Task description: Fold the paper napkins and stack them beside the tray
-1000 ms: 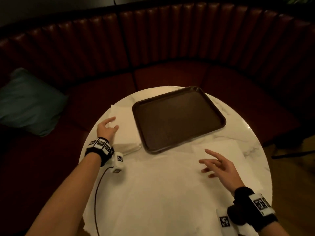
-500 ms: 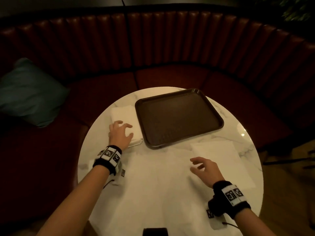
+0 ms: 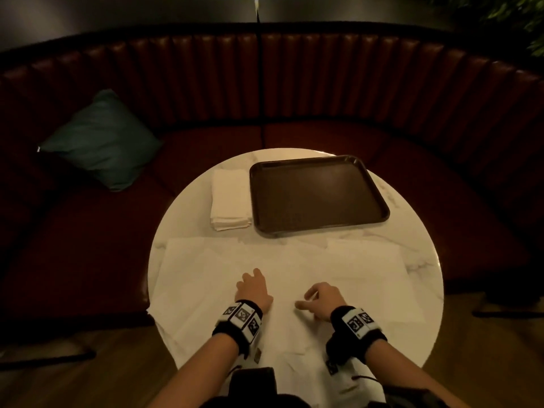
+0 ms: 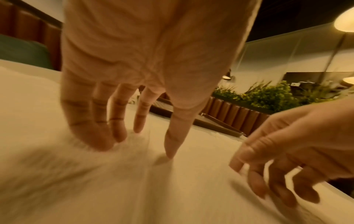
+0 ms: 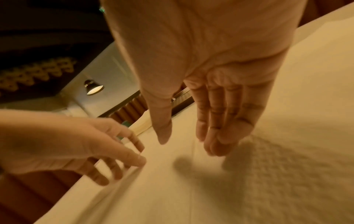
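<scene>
A stack of folded white napkins (image 3: 231, 200) lies on the round marble table (image 3: 188, 219), against the left side of the empty brown tray (image 3: 319, 195). Several unfolded napkins (image 3: 294, 260) cover the near half of the table and overlap. My left hand (image 3: 253, 290) rests on them with its fingers (image 4: 114, 136) spread and their tips touching the paper. My right hand (image 3: 319, 298) is just to its right, relaxed and holding nothing. Its fingers (image 5: 214, 136) hang straight, close over the paper. The wrist views are blurred.
A curved dark red booth seat (image 3: 294, 83) wraps around the far side of the table, with a teal cushion (image 3: 100, 142) on its left. A dark object (image 3: 253, 381) sits at the near table edge between my forearms. Wood floor shows on both sides.
My left hand left the folded stack and came back to the spread napkins near me. My right hand drew back and leftward, so both hands now sit close together.
</scene>
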`<state>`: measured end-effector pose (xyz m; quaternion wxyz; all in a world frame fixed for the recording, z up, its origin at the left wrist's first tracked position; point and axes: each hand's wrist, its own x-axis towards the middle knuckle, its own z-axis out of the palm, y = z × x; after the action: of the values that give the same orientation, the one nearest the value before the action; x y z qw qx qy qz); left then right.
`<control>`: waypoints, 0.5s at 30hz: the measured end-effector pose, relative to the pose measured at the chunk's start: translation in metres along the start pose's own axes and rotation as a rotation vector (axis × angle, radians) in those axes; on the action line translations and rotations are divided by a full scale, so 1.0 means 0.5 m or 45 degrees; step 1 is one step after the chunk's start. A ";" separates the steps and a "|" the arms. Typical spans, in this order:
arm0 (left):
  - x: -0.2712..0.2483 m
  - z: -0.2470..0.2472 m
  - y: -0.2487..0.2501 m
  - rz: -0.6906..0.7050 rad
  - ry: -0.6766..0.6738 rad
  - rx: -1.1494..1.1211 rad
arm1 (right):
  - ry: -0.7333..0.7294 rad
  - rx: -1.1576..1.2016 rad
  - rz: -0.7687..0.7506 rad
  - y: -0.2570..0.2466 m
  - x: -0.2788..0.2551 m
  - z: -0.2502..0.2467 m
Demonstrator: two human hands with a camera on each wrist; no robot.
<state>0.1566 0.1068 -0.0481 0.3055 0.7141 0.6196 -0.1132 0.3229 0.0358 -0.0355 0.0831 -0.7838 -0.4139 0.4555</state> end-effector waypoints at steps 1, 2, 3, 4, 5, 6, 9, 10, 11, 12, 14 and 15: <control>-0.003 0.005 -0.004 0.003 0.016 -0.030 | -0.002 -0.004 -0.021 -0.006 0.005 0.008; -0.006 0.007 -0.008 0.009 0.035 -0.063 | -0.027 0.007 -0.036 -0.014 0.009 0.013; -0.009 0.008 -0.014 0.015 0.055 -0.100 | -0.063 0.050 -0.042 -0.023 0.011 0.018; -0.013 0.008 -0.021 0.028 0.075 -0.141 | -0.084 0.109 -0.047 -0.031 0.011 0.022; -0.016 0.008 -0.028 0.046 0.088 -0.180 | -0.076 0.161 -0.042 -0.036 0.012 0.024; -0.020 0.010 -0.034 0.067 0.097 -0.215 | -0.046 0.191 -0.042 -0.038 0.013 0.026; -0.033 0.016 -0.054 0.108 0.156 -0.297 | 0.028 0.236 -0.056 -0.038 0.021 0.032; -0.037 0.019 -0.059 0.126 0.177 -0.321 | 0.039 0.261 -0.065 -0.036 0.022 0.033; -0.039 0.021 -0.064 0.143 0.197 -0.340 | 0.049 0.304 -0.064 -0.034 0.023 0.033; -0.041 0.021 -0.067 0.157 0.221 -0.357 | 0.065 0.372 -0.057 -0.033 0.023 0.031; -0.044 0.023 -0.075 0.174 0.286 -0.375 | 0.094 0.525 -0.054 -0.030 0.024 0.022; -0.045 0.022 -0.078 0.172 0.322 -0.376 | 0.100 0.583 -0.070 -0.029 0.026 0.015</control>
<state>0.1172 0.0839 -0.0559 0.3337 0.7099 0.6137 0.0901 0.3118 0.0528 -0.0409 0.2873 -0.7499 -0.3175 0.5043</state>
